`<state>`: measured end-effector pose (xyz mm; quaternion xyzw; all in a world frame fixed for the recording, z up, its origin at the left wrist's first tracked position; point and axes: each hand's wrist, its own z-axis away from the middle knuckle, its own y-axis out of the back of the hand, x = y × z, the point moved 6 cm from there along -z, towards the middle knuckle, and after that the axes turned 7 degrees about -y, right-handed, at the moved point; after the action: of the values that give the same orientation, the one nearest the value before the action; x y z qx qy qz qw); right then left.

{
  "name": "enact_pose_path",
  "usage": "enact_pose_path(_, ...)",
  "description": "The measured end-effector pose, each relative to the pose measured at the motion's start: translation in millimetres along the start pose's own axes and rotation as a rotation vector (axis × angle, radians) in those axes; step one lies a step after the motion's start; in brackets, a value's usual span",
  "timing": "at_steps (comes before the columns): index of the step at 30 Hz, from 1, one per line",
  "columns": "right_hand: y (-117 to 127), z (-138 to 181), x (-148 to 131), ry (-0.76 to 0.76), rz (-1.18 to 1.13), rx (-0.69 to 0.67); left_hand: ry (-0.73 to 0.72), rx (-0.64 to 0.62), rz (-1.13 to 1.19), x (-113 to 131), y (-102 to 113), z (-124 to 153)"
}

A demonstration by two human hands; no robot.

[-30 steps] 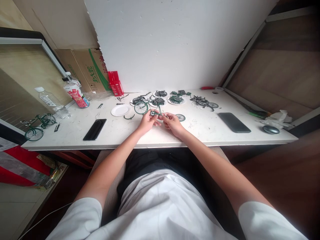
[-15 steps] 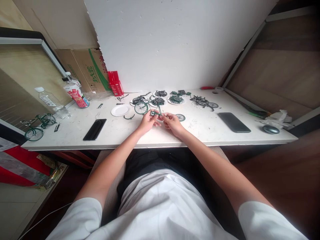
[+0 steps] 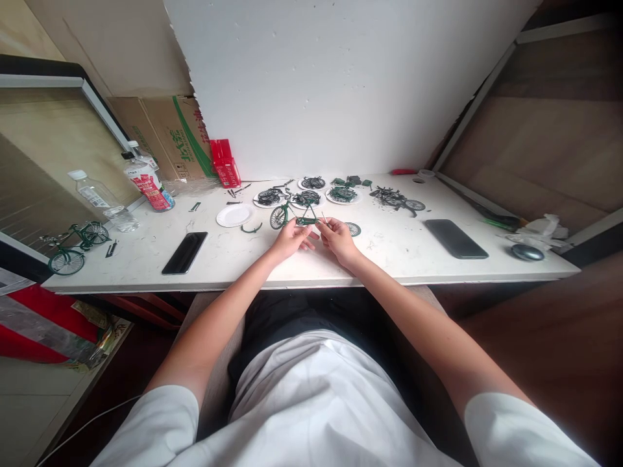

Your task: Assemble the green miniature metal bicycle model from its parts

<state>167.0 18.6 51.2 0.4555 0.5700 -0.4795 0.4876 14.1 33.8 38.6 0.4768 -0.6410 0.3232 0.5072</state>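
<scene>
Between my hands, above the table, is a green model bicycle (image 3: 310,209) with one wheel fitted at its left end. My left hand (image 3: 291,240) is closed on the lower part of its frame. My right hand (image 3: 337,240) pinches the frame's right end; my fingers hide the exact contact. A loose spoked wheel (image 3: 353,229) lies just beyond my right hand. To the left of the bicycle, a curved green part (image 3: 252,228) lies on the table near a bare white plate (image 3: 234,215).
Plates of dark bicycle parts (image 3: 311,183) stand at the back, with a pile of parts (image 3: 396,198) to their right. A finished-looking green bicycle (image 3: 78,246) and bottles (image 3: 148,185) stand left. A phone (image 3: 185,253) and a dark slab (image 3: 456,238) flank my arms.
The model bicycle has turned in my hands, so its wheel looks narrower and sits a little further right. My hands stay nearly in the same place.
</scene>
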Motion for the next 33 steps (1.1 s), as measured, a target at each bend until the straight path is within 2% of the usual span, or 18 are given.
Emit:
enact_pose_path(16, 10.4, -5.1, 4.2, 0.083, 0.071, 0.14, 0.065, -0.012, -0.019, -1.1, -1.2, -0.4)
enact_pose_path(22, 12.0, -4.1, 3.0, 0.109, 0.08, 0.16, 0.053, -0.059, -0.015, -3.5, -2.5, -1.9)
enact_pose_path(33, 11.5, -1.5, -3.2, 0.257, 0.198, 0.218, 0.028, 0.017, -0.011, 7.3, 1.3, -1.0)
